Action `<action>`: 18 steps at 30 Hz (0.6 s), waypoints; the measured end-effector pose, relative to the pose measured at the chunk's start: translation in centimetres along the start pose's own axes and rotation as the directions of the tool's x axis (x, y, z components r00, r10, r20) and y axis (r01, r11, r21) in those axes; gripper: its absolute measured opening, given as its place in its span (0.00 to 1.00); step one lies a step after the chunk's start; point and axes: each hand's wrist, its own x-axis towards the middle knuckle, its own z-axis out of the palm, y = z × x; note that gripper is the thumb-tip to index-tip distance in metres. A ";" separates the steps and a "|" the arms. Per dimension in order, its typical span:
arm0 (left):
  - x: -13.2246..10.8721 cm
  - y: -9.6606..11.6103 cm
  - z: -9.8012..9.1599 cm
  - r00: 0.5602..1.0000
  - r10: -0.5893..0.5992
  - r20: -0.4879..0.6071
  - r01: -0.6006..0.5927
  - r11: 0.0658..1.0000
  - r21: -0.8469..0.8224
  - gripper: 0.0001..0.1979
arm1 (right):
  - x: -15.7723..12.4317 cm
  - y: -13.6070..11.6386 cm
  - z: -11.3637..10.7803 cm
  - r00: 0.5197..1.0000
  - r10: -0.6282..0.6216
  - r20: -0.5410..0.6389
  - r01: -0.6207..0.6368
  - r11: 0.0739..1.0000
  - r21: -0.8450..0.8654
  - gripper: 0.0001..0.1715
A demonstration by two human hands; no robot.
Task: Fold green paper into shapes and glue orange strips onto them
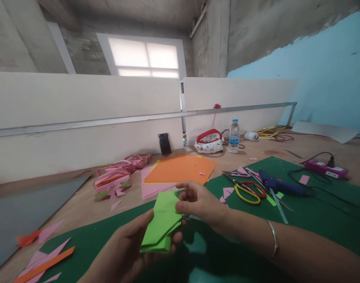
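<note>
A folded piece of bright green paper (161, 222) is held over the dark green cutting mat (88, 243). My left hand (129, 245) cups it from below, with the thumb over its left edge and fingers curled under its lower end. My right hand (199, 202) pinches the paper's upper right edge between thumb and fingers; a thin bangle sits on that wrist. Both hands are closed on the paper.
Orange sheets (180, 169) lie on pink sheets behind the hands. Pink paper scraps (115, 179) are piled at the left. Scissors with yellow and red handles (249, 192), a blue glue gun (281, 185), a ruler, a water bottle (234, 136), a pouch (209, 142) and a phone (164, 144) stand farther back.
</note>
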 end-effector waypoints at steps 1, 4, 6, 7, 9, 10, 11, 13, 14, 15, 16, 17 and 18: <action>0.1 0.0 0.0 1.000 -0.019 -0.004 0.019 1.000 -0.009 0.15 | -0.1 -0.2 0.0 1.000 0.024 0.004 -0.024 1.000 0.002 0.33; 0.4 0.1 -0.1 0.999 -0.050 0.016 0.050 0.999 -0.005 0.12 | -0.3 -0.7 0.0 0.996 0.089 0.022 -0.089 0.996 -0.004 0.34; 0.5 0.0 -0.1 0.997 -0.066 0.045 0.065 0.998 0.016 0.12 | -0.3 -0.8 -0.1 0.990 0.124 0.074 -0.125 0.992 0.004 0.31; 0.6 0.0 -0.1 0.996 -0.070 0.061 0.069 0.997 0.027 0.12 | -0.3 -0.7 -0.2 0.985 0.136 0.108 -0.138 0.990 0.010 0.30; 0.6 -0.1 0.0 0.995 -0.077 0.059 0.074 0.996 0.053 0.13 | -0.1 -0.4 -0.3 0.977 0.138 0.160 -0.143 0.990 0.017 0.30; 0.6 -0.2 0.0 0.995 -0.082 0.053 0.078 0.995 0.069 0.14 | 0.0 -0.3 -0.4 0.977 0.129 0.169 -0.134 0.991 0.016 0.31; 0.7 -0.3 0.0 0.996 -0.078 0.051 0.074 0.993 0.088 0.16 | 0.0 -0.1 -0.5 0.980 0.117 0.164 -0.121 0.993 0.015 0.33; 0.7 -0.6 -0.2 0.997 -0.044 0.056 0.035 0.989 0.147 0.18 | 0.1 0.1 -0.6 0.986 0.084 0.142 -0.084 0.996 -0.006 0.38; 0.8 -0.7 -0.4 0.998 -0.009 0.063 -0.002 0.983 0.182 0.20 | 0.1 0.1 -0.6 0.990 0.059 0.130 -0.055 0.998 -0.040 0.39; 0.9 -0.9 -0.6 0.997 0.026 0.073 -0.041 0.977 0.208 0.21 | 0.1 0.1 -0.6 0.993 0.028 0.119 -0.018 0.996 -0.085 0.41; 1.0 -1.0 -0.7 0.995 0.063 0.079 -0.079 0.969 0.233 0.23 | 0.1 0.1 -0.6 0.994 -0.009 0.113 0.025 0.990 -0.138 0.41; 1.0 -1.1 -0.9 0.991 0.101 0.087 -0.121 0.957 0.265 0.25 | 0.0 0.1 -0.6 0.993 -0.050 0.110 0.070 0.979 -0.192 0.40; 1.1 -1.2 -0.9 0.984 0.146 0.102 -0.171 0.937 0.303 0.27 | -0.1 0.0 -0.5 0.990 -0.090 0.111 0.115 0.963 -0.242 0.39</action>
